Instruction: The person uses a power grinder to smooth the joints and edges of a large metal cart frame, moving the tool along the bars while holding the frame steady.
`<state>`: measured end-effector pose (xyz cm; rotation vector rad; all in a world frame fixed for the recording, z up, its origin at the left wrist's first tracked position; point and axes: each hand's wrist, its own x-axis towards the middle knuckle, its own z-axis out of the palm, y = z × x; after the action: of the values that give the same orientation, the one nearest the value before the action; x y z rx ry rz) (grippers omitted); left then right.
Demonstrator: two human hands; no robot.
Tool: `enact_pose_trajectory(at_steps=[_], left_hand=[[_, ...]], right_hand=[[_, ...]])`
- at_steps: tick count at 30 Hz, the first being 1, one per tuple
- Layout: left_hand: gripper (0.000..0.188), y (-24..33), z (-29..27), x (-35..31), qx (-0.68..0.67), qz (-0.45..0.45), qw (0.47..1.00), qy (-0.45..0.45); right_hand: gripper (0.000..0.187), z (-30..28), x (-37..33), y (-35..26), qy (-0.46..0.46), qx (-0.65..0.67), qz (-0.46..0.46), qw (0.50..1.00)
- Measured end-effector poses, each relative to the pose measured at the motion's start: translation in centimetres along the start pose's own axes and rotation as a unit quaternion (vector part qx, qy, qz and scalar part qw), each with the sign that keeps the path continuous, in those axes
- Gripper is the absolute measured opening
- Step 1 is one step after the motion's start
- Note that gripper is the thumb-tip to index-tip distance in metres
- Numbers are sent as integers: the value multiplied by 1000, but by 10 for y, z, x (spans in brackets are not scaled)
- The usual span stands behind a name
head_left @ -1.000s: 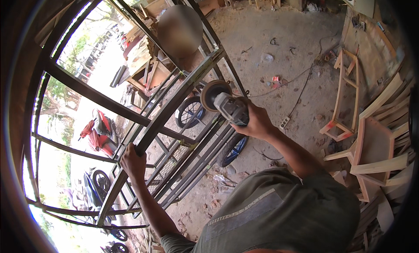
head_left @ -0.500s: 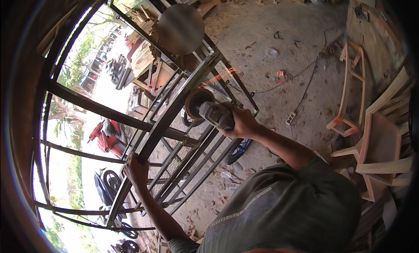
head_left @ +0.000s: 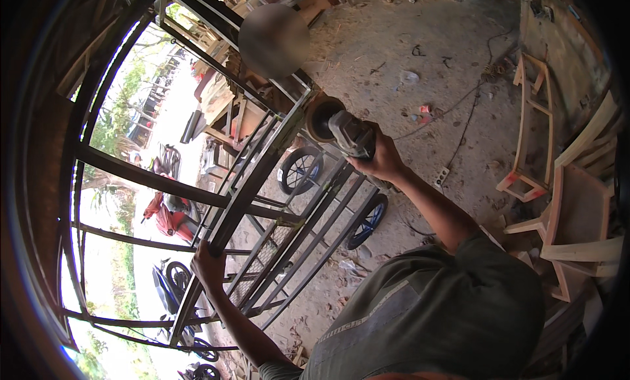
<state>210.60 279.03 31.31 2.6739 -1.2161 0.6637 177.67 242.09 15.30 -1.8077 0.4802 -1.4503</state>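
Observation:
An angle grinder (head_left: pixel 351 134) with a round brown disc (head_left: pixel 320 119) is gripped in my right hand (head_left: pixel 384 155). The disc lies against or just beside the upper end of a dark metal frame (head_left: pixel 252 190); from here I cannot tell if they touch. Lower down, my left hand (head_left: pixel 209 265) is wrapped round the frame's long bar. The frame has several thin crossbars and a panel of wire mesh (head_left: pixel 262 255). Spoked wheels with dark tyres, one of them a wheel (head_left: pixel 302 170), show beneath and beside the bars.
Unfinished wooden frames (head_left: pixel 528 130) and chair-like wooden pieces (head_left: pixel 577 209) stand at the right. A power strip (head_left: pixel 441 177) and its cord lie on the dirt floor. Motorbikes, one with a red covering (head_left: pixel 167 219), are parked outside at left. Wood pieces (head_left: pixel 223 104) are piled at the far side.
The grinder and my right hand have moved right and slightly up along the frame. Orange sparks flew from the disc earlier; none show now. My left hand keeps its hold on the bar.

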Motion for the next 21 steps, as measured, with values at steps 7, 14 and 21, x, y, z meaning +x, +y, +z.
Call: enact_pose_trajectory(at_steps=[7, 14, 21], left_hand=[[24, -10, -1, -4, -23, 17, 1000, -7], [20, 7, -13, -6, -25, 11, 1000, -16], [19, 2, -10, -3, 7, 16, 1000, -15]], right_hand=[[74, 32, -22, 1, 18, 35, -13, 999], [82, 88, -61, 2, -33, 46, 17, 998], [77, 85, -48, 2, 111, 115, 8, 987]])
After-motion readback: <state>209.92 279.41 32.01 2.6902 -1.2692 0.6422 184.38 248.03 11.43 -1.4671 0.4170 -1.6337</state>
